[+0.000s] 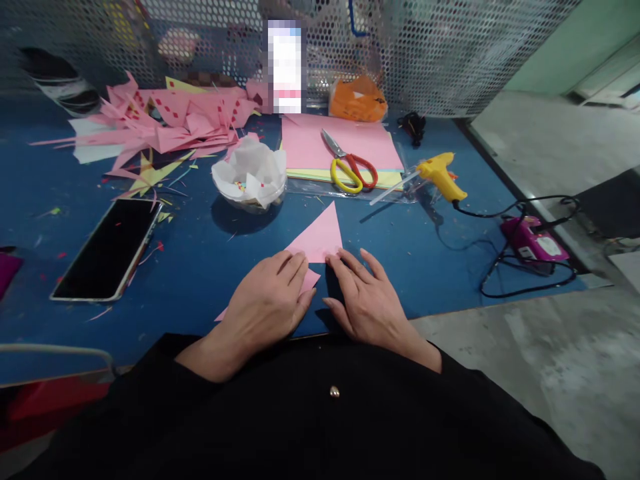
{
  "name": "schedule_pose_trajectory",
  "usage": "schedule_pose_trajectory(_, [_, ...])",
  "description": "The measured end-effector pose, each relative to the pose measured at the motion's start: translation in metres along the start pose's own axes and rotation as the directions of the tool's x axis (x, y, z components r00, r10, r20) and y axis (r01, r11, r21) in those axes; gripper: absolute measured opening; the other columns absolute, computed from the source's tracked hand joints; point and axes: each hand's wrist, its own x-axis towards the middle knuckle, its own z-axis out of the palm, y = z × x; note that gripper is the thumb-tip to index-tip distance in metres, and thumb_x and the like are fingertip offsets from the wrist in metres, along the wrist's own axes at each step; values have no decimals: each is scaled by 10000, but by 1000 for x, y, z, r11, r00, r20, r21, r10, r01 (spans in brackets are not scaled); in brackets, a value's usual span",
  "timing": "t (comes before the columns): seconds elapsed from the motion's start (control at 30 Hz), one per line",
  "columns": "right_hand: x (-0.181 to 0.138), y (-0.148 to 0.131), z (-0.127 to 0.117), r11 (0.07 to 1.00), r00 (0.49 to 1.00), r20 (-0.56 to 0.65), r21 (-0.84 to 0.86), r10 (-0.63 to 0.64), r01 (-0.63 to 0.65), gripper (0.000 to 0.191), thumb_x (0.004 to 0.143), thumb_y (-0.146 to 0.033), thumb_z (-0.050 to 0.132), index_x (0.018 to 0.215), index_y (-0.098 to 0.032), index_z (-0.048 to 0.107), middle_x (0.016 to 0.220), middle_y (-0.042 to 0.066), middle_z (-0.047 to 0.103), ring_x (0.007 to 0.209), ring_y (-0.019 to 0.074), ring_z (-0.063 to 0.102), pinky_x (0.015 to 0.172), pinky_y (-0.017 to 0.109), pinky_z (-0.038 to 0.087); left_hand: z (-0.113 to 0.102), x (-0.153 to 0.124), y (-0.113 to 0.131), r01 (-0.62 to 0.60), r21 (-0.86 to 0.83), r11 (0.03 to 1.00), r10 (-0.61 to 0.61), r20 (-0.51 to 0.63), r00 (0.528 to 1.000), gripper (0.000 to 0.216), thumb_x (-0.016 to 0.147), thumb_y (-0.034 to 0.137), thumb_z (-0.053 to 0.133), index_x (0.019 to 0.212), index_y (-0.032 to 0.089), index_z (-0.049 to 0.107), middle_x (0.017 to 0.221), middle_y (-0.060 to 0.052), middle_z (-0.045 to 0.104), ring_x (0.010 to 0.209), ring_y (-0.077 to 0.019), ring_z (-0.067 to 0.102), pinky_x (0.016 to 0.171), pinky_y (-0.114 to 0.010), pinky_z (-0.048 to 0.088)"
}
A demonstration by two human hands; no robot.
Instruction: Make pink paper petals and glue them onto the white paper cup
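Tabletop (430,267), flat and blue, spreads before you, with a panel of perforated grey metal (425,53) standing along its far side. Left of centre, near the panel, you have a tangled heap of pink paper offcuts (190,117). Right of it lies a flat stack of pink and yellow paper sheets (305,143). A black-screened rectangular phone (107,250) rests to your left.

Your left hand (273,293) lies palm down, fingers extended together, fingertips on the lower left of the pink paper; what its palm covers is hidden. Your right hand (367,290), relaxed with its thumb apart, rests fingertips at the lower right corner. Beyond your hands sits a rounded bowl lined with white paper (274,167). The pointed pink paper triangle (320,237) lies on the tabletop right before you, its tip aimed away; another pink edge shows beneath your left hand, and you cannot tell whether they join.

To your right are a purple power socket (537,240) and a yellow glue gun (440,175). Scissors with red and yellow handles (343,155) lie on the stack.
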Motion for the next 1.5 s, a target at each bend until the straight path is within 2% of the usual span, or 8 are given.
schedule_pose_trajectory(0.17, [-1, 2, 0, 999, 1000, 9, 36, 25, -25, 602, 1050, -422, 340, 1449, 17, 447, 1452, 211, 575, 1410, 321, 462, 1212, 535, 280, 2, -2, -2, 13, -16, 1000, -14, -83, 996, 398, 997, 305, 483, 1219, 29, 666, 1245, -228, 693, 1140, -347, 632, 965, -520, 543])
schedule_pose_trajectory(0.4, [-1, 4, -2, 995, 998, 29, 84, 48, -50, 609, 1050, -445, 337, 1470, -13, 432, 1479, 182, 558, 1432, 313, 432, 1218, 521, 276, 0, -5, -3, 19, -18, 1000, -21, -124, 992, 622, 980, 529, 500, 1278, -3, 622, 1275, -248, 677, 1153, -363, 631, 1001, -511, 534])
schedule_pose_trajectory(0.7, [0, 2, -5, 1000, 1000, 0, -5, -5, 5, 607, 1047, -425, 341, 1411, 37, 493, 1409, 230, 605, 1386, 348, 482, 1200, 543, 293, -1, -5, -2, 18, 13, 1000, -17, -67, 998, 556, 994, 478, 480, 1262, 19, 643, 1271, -223, 690, 1123, -375, 629, 897, -526, 570])
schedule_pose_trajectory(0.9, [13, 2, -9, 998, 998, 14, 26, -62, 62, 646, 1041, -493, 341, 1411, 13, 498, 1445, 205, 581, 1442, 338, 415, 1225, 518, 269, 0, -5, -2, 11, -24, 1000, -13, -83, 996, 552, 975, 445, 502, 1264, -4, 639, 1258, -244, 687, 1124, -388, 622, 925, -549, 555])
schedule_pose_trajectory(1.2, [4, 6, -6, 996, 994, 70, 15, -84, 83, 656, 1043, -486, 342, 1459, 12, 441, 1483, 208, 544, 1429, 342, 438, 1207, 549, 285, 2, -5, 1, 48, -28, 998, -50, -87, 995, 406, 963, 229, 491, 1263, 6, 650, 1261, -196, 702, 1137, -346, 624, 945, -517, 554])
schedule_pose_trajectory(1.3, [1, 8, -7, 997, 996, 47, 31, -72, 71, 627, 1042, -449, 359, 1444, 22, 453, 1464, 221, 559, 1397, 341, 481, 1200, 554, 293, -2, -2, 1, 60, -27, 998, -62, -66, 996, 384, 971, 238, 485, 1236, 30, 669, 1248, -200, 703, 1128, -339, 629, 931, -517, 560])
schedule_pose_trajectory(1.43, [6, 15, -8, 994, 998, 9, 98, -58, 57, 440, 1023, -260, 405, 1408, -75, 508, 1413, 167, 622, 1364, 285, 531, 1173, 536, 346, -11, 0, -9, 53, -92, 994, -55, -28, 998, 378, 1014, 264, 413, 1202, 89, 690, 1233, -165, 718, 1140, -293, 639, 975, -485, 548])
schedule_pose_trajectory(1.5, [12, 21, -9, 994, 999, -22, 101, -44, 46, 391, 980, -165, 450, 1352, -101, 553, 1337, 160, 676, 1320, 264, 573, 1153, 517, 379, -16, -2, -16, 134, -107, 985, -140, -59, 988, 403, 1031, 289, 379, 1221, 95, 675, 1257, -154, 711, 1159, -275, 643, 992, -466, 542])
